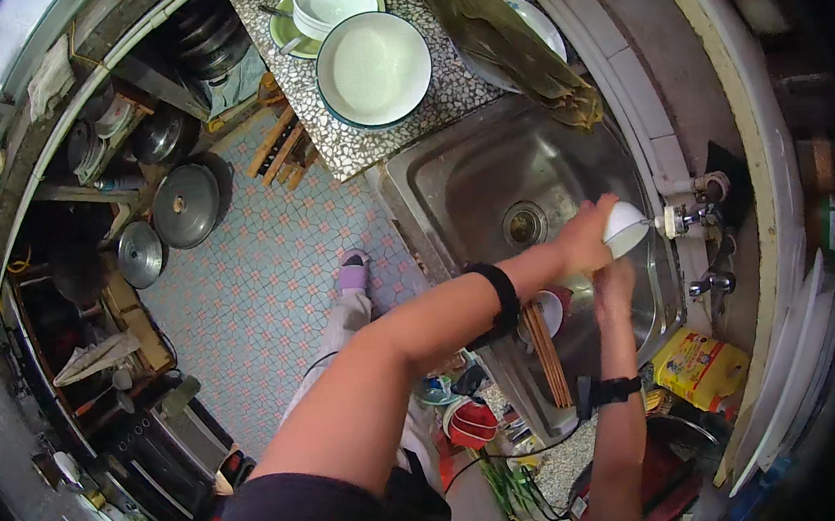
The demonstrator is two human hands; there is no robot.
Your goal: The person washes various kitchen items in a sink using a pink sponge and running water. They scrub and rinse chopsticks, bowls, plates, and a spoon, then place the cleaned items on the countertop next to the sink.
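My left hand (585, 238) grips a small white bowl (624, 229), tilted on its side beneath the tap (676, 220) on the wall side of the steel sink (448, 182). My right hand (614, 283) is close against the bowl's lower edge; its fingers are partly hidden, so its hold cannot be told. Below my left wrist, another bowl (549, 313) sits in the sink, partly covered by my arm. Wooden chopsticks (545, 354) lie near it along the sink's near side. The drain (525, 224) is left of my hands.
A large white enamel basin (374, 69) and stacked white bowls (334, 1) stand on the speckled counter. Long dried leaves (510, 48) overhang the sink's far corner. A yellow plastic jug (699, 369) stands right of my right forearm. A second tap (714, 283) juts from the wall.
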